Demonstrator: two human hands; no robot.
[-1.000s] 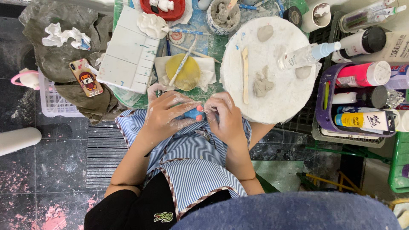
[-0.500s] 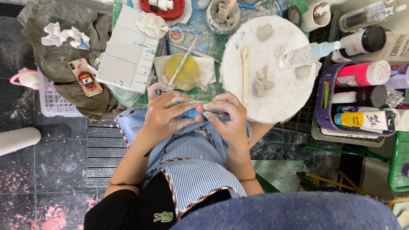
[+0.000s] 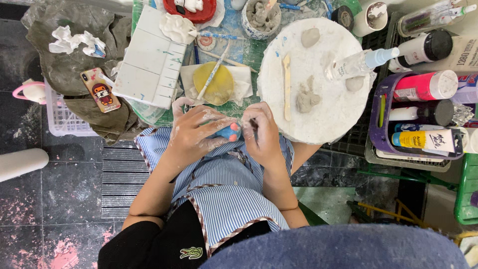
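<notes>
blue clay piece [image 3: 229, 132] gripped in left hand [image 3: 191, 134], right hand [image 3: 261, 132] pinching thin tool [image 3: 255, 130] beside it

Round board [image 3: 318, 114] matt, chalky white; clay lumps [image 3: 306, 98] grey, rough; apron [image 3: 234, 194] striped cloth; stick [image 3: 286, 87] bare wood; bottles [image 3: 425, 85] glossy plastic.

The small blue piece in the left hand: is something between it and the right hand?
Nothing visible. The left hand cups the small blue piece over the striped apron, and the right hand with its thin tool is right beside it.
</notes>
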